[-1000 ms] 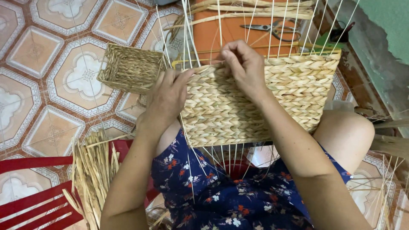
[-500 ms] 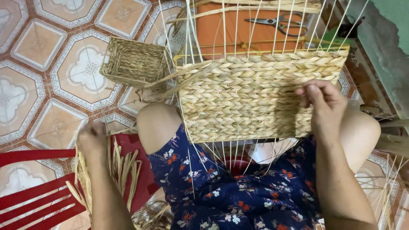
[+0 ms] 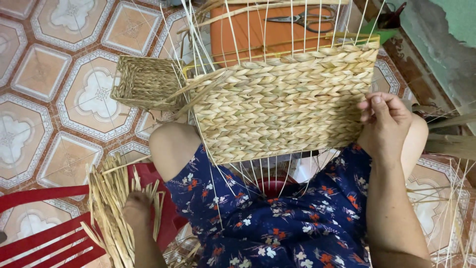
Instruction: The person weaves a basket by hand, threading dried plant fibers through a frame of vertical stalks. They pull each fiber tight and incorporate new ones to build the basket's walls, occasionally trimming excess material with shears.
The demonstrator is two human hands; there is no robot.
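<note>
The big woven basket [image 3: 285,104] fills the middle and upper right of the frame and rests on the person's lap, over the blue flowered dress [image 3: 277,223]. It looks light, and its woven wall looks firm but a little bendy. Thin wire ribs [image 3: 267,30] stick out at the top and bottom, so they can poke or catch, and the safe place to hold looks like the thick woven side edge. The right hand [image 3: 384,124] is at the middle right and has its fingers closed around that side edge, pinching it. At the lower left lies a bundle of dry straw strips [image 3: 111,208] on a red plastic chair [image 3: 44,228]. The strips look soft, light and easy to snap. The left hand [image 3: 136,211] is pressed down into them; whether its fingers are closed on a strip cannot be told. A small woven basket [image 3: 146,82] sits on the tiled floor [image 3: 44,89] at the upper left, just beside the big one. Scissors [image 3: 302,19] lie on an orange stool [image 3: 243,37] at the top. The most open room is over the floor on the left.
</note>
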